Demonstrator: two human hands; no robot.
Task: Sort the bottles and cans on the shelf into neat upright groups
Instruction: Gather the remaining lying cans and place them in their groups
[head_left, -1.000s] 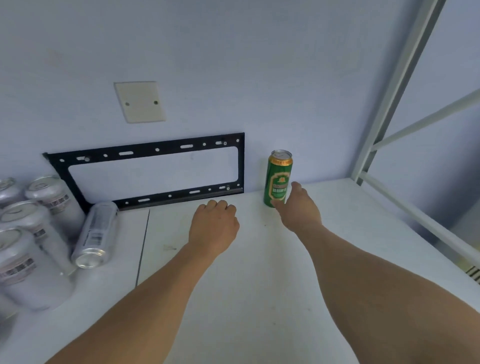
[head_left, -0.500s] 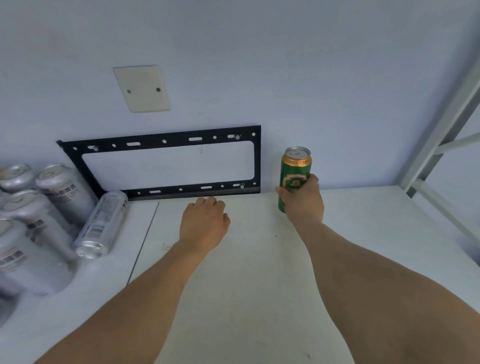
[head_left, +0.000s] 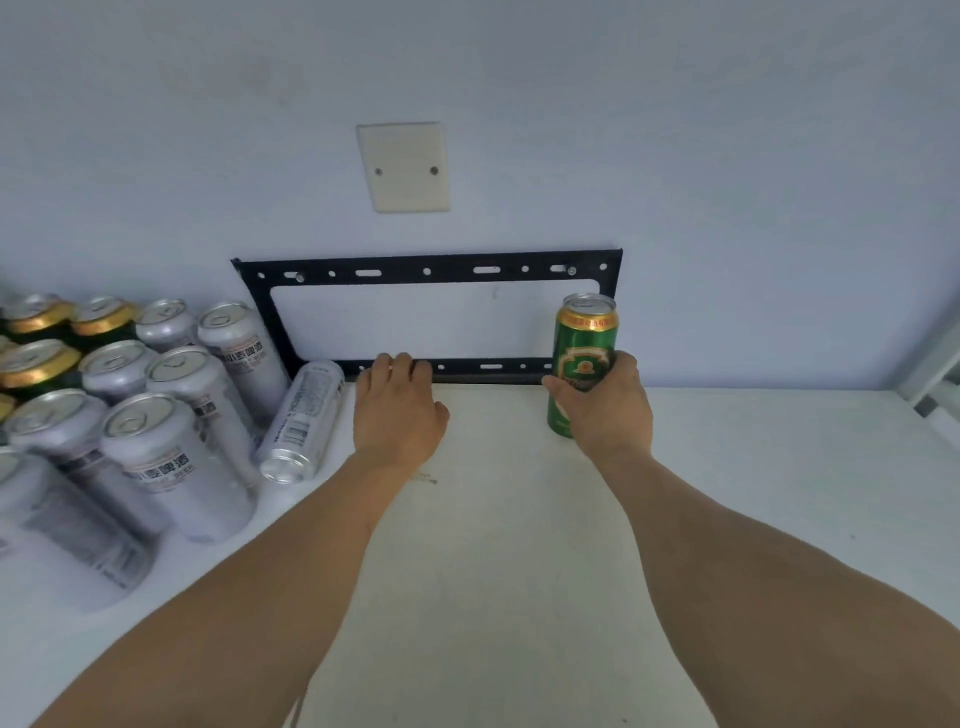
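White shelf (head_left: 519, 519) against a pale blue wall (head_left: 675, 156), with a black metal bracket (head_left: 426, 270) at the back. Right hand (head_left: 608, 410) is wrapped around an upright green can (head_left: 584, 343) near the wall. Left hand (head_left: 397, 410) rests palm down, fingers loosely curled, holding nothing. Silver cans (head_left: 171, 457) stand grouped at left; one silver can (head_left: 304, 421) lies on its side beside them.

Pale blue wall (head_left: 727, 130) behind; cream blank plate (head_left: 404, 167) above black metal bracket (head_left: 426, 270); white shelf surface (head_left: 779, 493) below it, evenly lit.
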